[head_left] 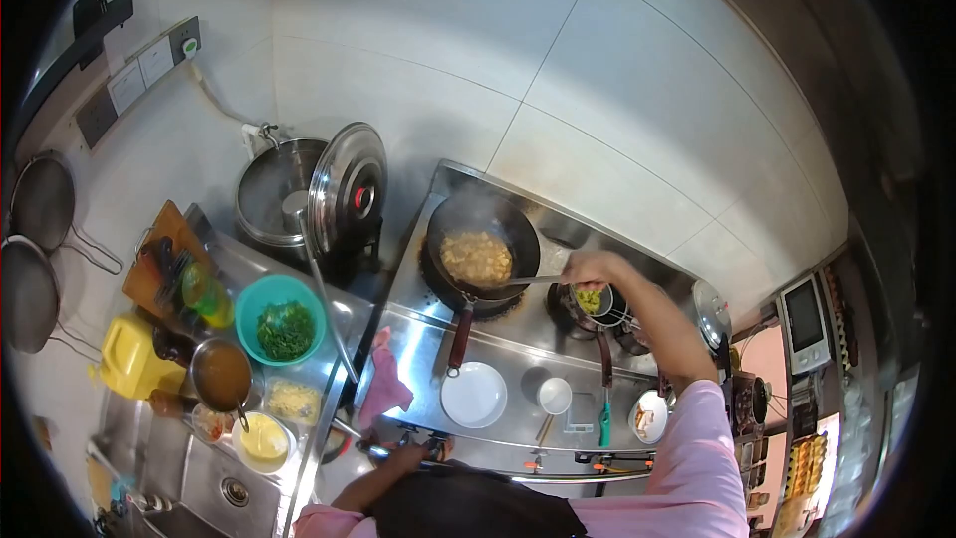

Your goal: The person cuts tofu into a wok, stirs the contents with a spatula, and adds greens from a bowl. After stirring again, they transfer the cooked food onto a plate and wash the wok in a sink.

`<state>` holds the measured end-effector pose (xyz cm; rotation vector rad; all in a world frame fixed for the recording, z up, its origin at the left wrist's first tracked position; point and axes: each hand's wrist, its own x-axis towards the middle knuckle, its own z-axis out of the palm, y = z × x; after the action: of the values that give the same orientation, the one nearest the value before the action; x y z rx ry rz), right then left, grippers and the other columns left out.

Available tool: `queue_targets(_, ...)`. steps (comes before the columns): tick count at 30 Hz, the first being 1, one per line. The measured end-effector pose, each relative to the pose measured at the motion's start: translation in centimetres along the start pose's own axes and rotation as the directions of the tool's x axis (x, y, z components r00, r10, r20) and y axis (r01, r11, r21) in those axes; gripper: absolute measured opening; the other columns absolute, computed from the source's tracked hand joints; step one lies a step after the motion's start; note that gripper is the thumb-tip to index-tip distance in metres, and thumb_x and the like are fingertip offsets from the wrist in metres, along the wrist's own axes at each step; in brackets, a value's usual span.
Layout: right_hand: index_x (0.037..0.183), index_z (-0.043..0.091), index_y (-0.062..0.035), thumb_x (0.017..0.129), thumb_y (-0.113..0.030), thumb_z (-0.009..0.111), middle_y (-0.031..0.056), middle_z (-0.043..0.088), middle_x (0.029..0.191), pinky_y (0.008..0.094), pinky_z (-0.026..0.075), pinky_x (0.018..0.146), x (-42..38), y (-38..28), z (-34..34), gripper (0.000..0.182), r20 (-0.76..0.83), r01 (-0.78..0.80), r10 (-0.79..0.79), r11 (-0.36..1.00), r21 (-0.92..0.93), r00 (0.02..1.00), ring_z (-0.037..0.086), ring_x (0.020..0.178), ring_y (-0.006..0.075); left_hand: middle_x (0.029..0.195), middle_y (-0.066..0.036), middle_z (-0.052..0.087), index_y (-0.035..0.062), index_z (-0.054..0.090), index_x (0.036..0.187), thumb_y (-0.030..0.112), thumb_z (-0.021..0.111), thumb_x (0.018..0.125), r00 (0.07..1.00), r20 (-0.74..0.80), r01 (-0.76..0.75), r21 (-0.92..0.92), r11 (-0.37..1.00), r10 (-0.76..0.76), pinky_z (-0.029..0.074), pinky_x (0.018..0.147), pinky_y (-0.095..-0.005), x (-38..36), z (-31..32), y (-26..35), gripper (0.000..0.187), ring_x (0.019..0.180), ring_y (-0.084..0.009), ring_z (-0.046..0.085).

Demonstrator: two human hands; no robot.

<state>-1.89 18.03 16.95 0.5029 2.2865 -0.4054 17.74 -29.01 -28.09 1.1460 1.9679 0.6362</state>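
Observation:
My right hand (595,267) is closed around the handle of a long-handled metal cooking utensil (535,280). The utensil reaches left into a black wok (530,239), its head hidden in steaming, yellowish-brown diced food (476,258). Under my right wrist, a strainer (592,301) with bright green pieces rests over a second dark pan. My left hand (400,464) is low at the stove's front edge, close to the black control knobs (436,445). Its fingers are too small and dark to make out. The wok's wooden handle (461,341) points toward me.
On the steel counter stand a white plate (474,395), a white cup (555,396) and a pink cloth (384,385). Leftward are a large pot (261,189) with its lid propped up, a teal bowl of chopped greens (317,309), a pan of brown liquid (221,375) and a sink (204,468).

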Motion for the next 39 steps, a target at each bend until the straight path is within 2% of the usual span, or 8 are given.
queue_targets(7, 0.109, 0.067, -0.0005, 0.093, -0.024, 0.058, 0.0023, 0.06, 0.065, 0.0277, 0.04, 0.041, -0.5, -0.9, 2.8, 0.03, -0.152, -0.003, 0.075, 0.903, 0.429, 0.986, 0.051, 0.047, 0.0121, 0.112, -0.016, 0.068, 0.0114, 0.069, 0.117, 0.014, 0.058, 0.086, 0.999, 0.003, 0.041, -0.013, 0.999, -0.041, 0.051, 0.091, -0.047, 0.0, -0.4, 0.2, 0.033, 0.107, -0.0356, 0.066)
queue_targets(10, 0.102, 0.069, -0.0013, 0.092, -0.023, 0.059, 0.003, 0.06, 0.064, 0.0284, 0.039, 0.038, -2.4, -0.9, 0.0, 0.026, -0.157, -0.051, 0.08, 0.982, 0.182, 0.984, 0.049, 0.044, 0.0127, 0.111, -0.017, 0.068, 0.0106, 0.068, 0.116, 0.015, 0.057, 0.088, 1.0, 0.0, 0.001, 0.004, 1.0, -0.001, 0.051, 0.09, -0.0471, -0.5, -0.5, 0.4, 0.031, 0.106, -0.0357, 0.066)
queue_targets(14, 0.074, 0.068, 0.0059, 0.085, -0.02, 0.061, 0.0172, 0.068, 0.071, 0.0353, 0.047, 0.041, -4.0, -1.7, -3.3, 0.029, -0.099, -0.081, 0.057, 0.963, -0.257, 0.993, 0.063, 0.05, 0.0212, 0.11, -0.017, 0.069, 0.0095, 0.067, 0.115, 0.014, 0.057, 0.089, 1.0, 0.028, 0.004, 0.041, 0.999, -0.005, 0.051, 0.09, -0.0473, -0.9, -1.8, 1.5, 0.028, 0.104, -0.0356, 0.067)
queue_targets(17, 0.082, 0.07, 0.0054, 0.084, -0.021, 0.062, 0.0207, 0.071, 0.079, 0.0417, 0.054, 0.051, -2.7, -1.6, -2.3, 0.028, -0.158, -0.096, 0.061, 0.97, -0.223, 0.986, 0.07, 0.062, 0.0306, 0.111, -0.017, 0.07, 0.0111, 0.067, 0.115, 0.014, 0.057, 0.089, 0.999, 0.031, 0.029, 0.068, 0.997, -0.032, 0.051, 0.09, -0.0474, -0.8, -1.6, 1.6, 0.028, 0.105, -0.0354, 0.067)
queue_targets(20, 0.093, 0.074, -0.0028, 0.086, -0.024, 0.063, 0.018, 0.073, 0.08, 0.0461, 0.056, 0.067, 3.8, 3.3, 1.9, 0.025, -0.369, 0.054, -0.264, 0.869, -0.491, 0.891, 0.071, 0.075, 0.0356, 0.111, -0.017, 0.07, 0.0115, 0.068, 0.114, 0.014, 0.057, 0.089, 0.999, 0.02, 0.043, 0.06, 0.997, -0.045, 0.051, 0.089, -0.0474, -1.0, -2.1, 1.9, 0.027, 0.105, -0.0355, 0.067)
queue_targets(24, 0.107, 0.075, -0.012, 0.088, -0.027, 0.062, 0.0176, 0.072, 0.1, 0.0459, 0.054, 0.086, 1.3, 1.5, 2.2, 0.028, -0.445, 0.054, -0.192, 0.951, -0.305, 0.875, 0.068, 0.099, 0.0374, 0.111, -0.017, 0.07, 0.0108, 0.069, 0.112, 0.015, 0.057, 0.09, 1.0, -0.013, 0.021, 0.001, 1.0, -0.021, 0.051, 0.089, -0.0472, -0.5, -0.5, 0.4, 0.026, 0.105, -0.0359, 0.067)
queue_targets(34, 0.104, 0.075, -0.0143, 0.083, -0.027, 0.064, 0.0139, 0.073, 0.098, 0.0462, 0.054, 0.08, -1.5, 2.4, -3.2, 0.027, -0.385, -0.227, 0.01, 0.822, -0.523, 0.923, 0.068, 0.096, 0.0361, 0.108, -0.018, 0.069, 0.0117, 0.068, 0.116, 0.022, 0.058, 0.09, 0.999, 0.045, -0.007, 0.059, 0.998, 0.005, 0.052, 0.088, -0.0468, -0.4, -1.2, 0.8, 0.029, 0.104, -0.0364, 0.067)
queue_targets(39, 0.101, 0.075, -0.0098, 0.083, -0.028, 0.064, 0.0165, 0.072, 0.104, 0.0457, 0.055, 0.085, 4.1, 5.7, -1.2, 0.028, -0.504, -0.164, -0.072, 0.898, -0.408, 0.861, 0.069, 0.1, 0.0362, 0.108, -0.019, 0.067, 0.0084, 0.066, 0.109, 0.024, 0.059, 0.091, 0.989, -0.036, 0.138, -0.095, 0.986, -0.142, 0.053, 0.087, -0.0478, -1.2, -1.7, 2.0, 0.025, 0.102, -0.0371, 0.067)
